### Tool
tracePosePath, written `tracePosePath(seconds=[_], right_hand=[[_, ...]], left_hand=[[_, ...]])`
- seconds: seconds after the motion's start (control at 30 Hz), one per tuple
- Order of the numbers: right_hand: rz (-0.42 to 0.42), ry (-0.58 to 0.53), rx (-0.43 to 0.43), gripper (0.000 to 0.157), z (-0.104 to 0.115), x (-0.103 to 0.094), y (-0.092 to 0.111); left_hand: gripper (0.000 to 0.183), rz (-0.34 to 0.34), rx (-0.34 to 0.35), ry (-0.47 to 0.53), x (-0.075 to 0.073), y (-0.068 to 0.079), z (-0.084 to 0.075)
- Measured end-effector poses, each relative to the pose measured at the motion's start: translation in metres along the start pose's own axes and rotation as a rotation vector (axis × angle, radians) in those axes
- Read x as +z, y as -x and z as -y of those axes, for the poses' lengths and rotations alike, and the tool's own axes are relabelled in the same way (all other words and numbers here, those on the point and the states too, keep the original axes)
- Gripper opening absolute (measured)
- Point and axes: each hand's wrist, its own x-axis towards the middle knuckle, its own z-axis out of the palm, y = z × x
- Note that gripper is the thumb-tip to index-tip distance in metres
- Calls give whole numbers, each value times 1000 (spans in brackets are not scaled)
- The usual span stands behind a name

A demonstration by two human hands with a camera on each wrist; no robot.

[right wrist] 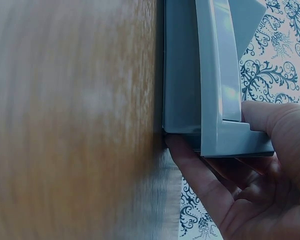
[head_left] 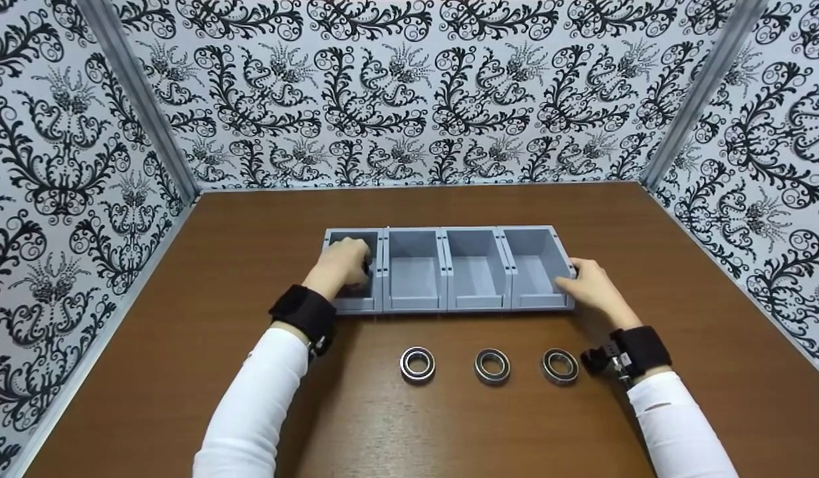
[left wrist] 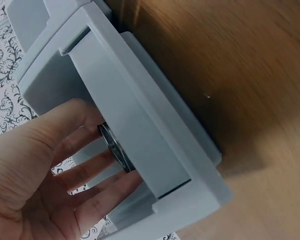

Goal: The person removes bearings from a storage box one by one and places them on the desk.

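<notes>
A row of grey plastic storage bins (head_left: 414, 304) stands joined side by side on the table. My left hand (head_left: 345, 264) reaches into the leftmost bin. In the left wrist view its thumb and fingertips hold a ball bearing (left wrist: 116, 148) close behind the bin's front wall (left wrist: 130, 117). At the other end, my right hand (head_left: 592, 287) grips the outer side wall of the rightmost bin (right wrist: 235, 142), thumb over the inside edge and fingers along the outside. Three more bearings lie flat in front of the bins: one on the left (head_left: 417, 365), a middle one (head_left: 492, 366) and one on the right (head_left: 560, 366).
The brown wooden table (head_left: 409, 425) is enclosed by walls with a black and white floral pattern (head_left: 402, 93). Grey metal posts (head_left: 147, 99) run up the back corners. Both wrists carry black straps (head_left: 306, 312) with cameras.
</notes>
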Motion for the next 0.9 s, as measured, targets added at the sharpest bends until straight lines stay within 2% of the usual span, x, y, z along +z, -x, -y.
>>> tracePosePath(seconds=[0.23, 0.4, 0.9], right_hand=[[2, 0, -6, 41, 1, -1, 1], [-2, 4, -10, 40, 1, 0, 1], [-2, 12, -8, 42, 0, 0, 1]], left_hand=[[17, -25, 20, -7, -1, 1, 3], [24, -16, 12, 2, -3, 2, 2], [28, -9, 13, 9, -9, 7, 1]])
